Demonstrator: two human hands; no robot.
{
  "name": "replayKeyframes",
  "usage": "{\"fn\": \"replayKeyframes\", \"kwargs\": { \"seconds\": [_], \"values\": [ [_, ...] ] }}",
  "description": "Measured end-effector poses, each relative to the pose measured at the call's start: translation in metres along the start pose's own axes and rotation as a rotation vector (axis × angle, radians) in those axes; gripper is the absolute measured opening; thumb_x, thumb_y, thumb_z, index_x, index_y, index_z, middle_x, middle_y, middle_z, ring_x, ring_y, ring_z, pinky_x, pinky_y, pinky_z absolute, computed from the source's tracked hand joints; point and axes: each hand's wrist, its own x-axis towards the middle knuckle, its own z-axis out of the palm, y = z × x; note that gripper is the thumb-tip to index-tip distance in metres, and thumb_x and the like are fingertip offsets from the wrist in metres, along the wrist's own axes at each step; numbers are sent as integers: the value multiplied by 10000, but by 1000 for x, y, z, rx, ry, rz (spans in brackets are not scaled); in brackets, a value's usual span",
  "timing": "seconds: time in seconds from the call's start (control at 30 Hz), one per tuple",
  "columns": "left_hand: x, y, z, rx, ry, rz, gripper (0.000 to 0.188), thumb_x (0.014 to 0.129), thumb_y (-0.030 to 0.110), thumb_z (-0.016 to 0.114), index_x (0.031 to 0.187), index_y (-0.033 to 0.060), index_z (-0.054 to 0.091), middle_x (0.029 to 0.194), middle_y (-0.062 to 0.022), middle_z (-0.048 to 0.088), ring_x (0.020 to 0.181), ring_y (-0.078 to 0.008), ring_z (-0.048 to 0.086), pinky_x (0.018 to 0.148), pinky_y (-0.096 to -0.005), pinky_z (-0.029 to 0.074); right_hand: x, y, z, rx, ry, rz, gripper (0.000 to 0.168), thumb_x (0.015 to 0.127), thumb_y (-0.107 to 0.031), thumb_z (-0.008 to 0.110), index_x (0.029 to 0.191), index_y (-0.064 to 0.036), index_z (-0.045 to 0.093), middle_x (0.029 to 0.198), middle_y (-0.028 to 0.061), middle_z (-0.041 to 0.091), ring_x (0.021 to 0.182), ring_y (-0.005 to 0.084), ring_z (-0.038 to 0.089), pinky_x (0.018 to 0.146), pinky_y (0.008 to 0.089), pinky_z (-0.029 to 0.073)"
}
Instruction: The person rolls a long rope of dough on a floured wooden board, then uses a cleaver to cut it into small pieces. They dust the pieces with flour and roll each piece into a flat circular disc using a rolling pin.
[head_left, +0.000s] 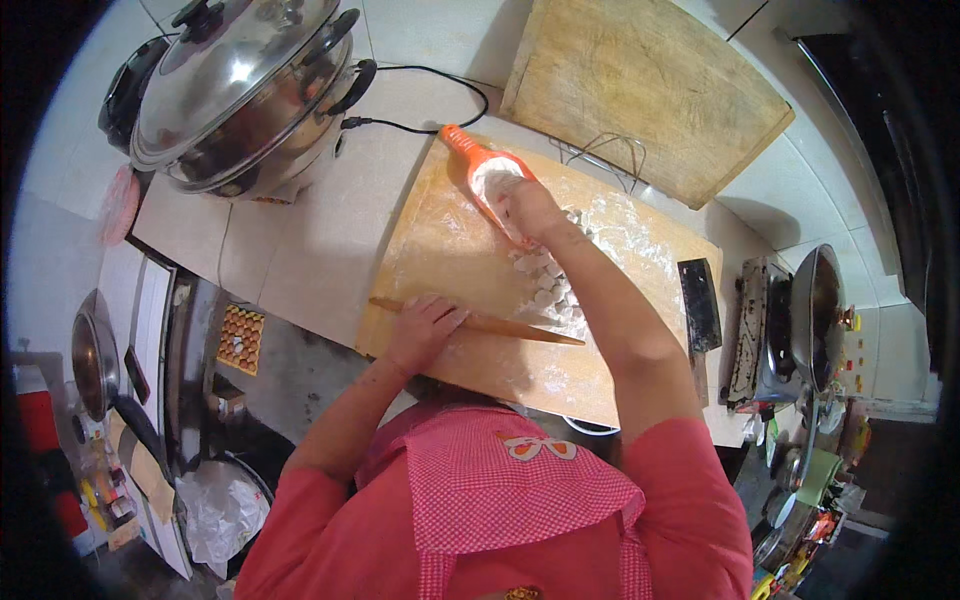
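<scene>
My left hand (429, 324) lies over a tapered wooden rolling pin (517, 328) near the close edge of a floured wooden board (442, 262); whether its fingers grip the pin cannot be told. My right hand (529, 210) reaches into an orange plastic scoop (465, 142) of white flour (495, 174) at the board's far side. Its fingertips are partly hidden in the scoop, so their hold is unclear. Several small floured dough pieces (551, 289) lie on the board, partly behind my right forearm. A cleaver with a dark blade (699, 304) rests at the board's right edge.
A large lidded steel pot (255, 112) stands at the back left, with a black power cord (420, 69) beside it. Another wooden board (645, 90) leans on the back wall. To the right, a wok (817, 319) sits by a gas stove (757, 330). An egg tray (240, 339) is lower left.
</scene>
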Motion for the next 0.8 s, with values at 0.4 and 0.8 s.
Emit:
{"fn": "replayKeyframes", "kwargs": {
  "seconds": [0.4, 0.8],
  "values": [
    [-5, -4, 6, 35, -27, 104, 403, 755, 202, 634, 1156, 164, 638, 1078, -29, 606, 1066, -252, 550, 914, -429, 429, -142, -7, -115, 665, -27, 234, 198, 929, -86, 549, 1064, -11, 672, 887, 71, 673, 833, 156, 613, 716, 310, 501],
    [-5, -7, 4, -3, -82, 153, 452, 777, 184, 640, 1225, 150, 596, 1109, -51, 596, 1075, -278, 532, 935, -459, 415, -170, -13, -37, 272, -12, 171, 303, 871, 24, 504, 1143, -1, 635, 1064, 125, 683, 987, 235, 635, 892, 347, 490]
  ]
}}
